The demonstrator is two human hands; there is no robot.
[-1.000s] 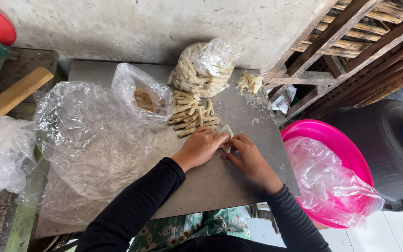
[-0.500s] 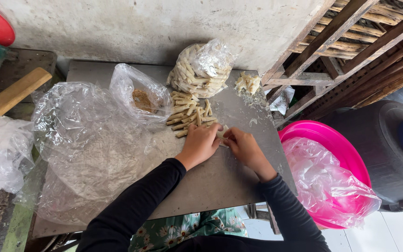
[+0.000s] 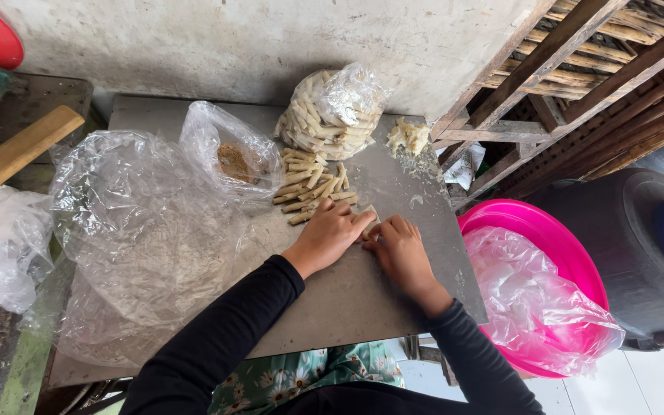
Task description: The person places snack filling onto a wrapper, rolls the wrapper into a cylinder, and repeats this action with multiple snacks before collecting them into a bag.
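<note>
My left hand (image 3: 330, 234) and my right hand (image 3: 400, 250) lie side by side on a grey metal worktop (image 3: 347, 296), fingertips meeting over a small pale wrapper piece (image 3: 368, 223) pressed flat against the surface. Both hands touch it; most of it is hidden under the fingers. Just beyond my left hand lies a pile of finished thin pale rolls (image 3: 310, 187). Behind that stands a clear bag stuffed with more rolls (image 3: 332, 111). A small clear bag with brown filling (image 3: 234, 157) sits to the left of the pile.
A big crumpled clear plastic sheet (image 3: 136, 238) covers the worktop's left half. A lump of pale dough (image 3: 409, 137) lies at the back right. A pink basin lined with plastic (image 3: 547, 284) stands to the right, beside a dark barrel (image 3: 624, 230). Wooden racks (image 3: 578, 69) rise at back right.
Both hands slid a little farther from me toward the pile of rolls, still pressed together on the small pale piece.
</note>
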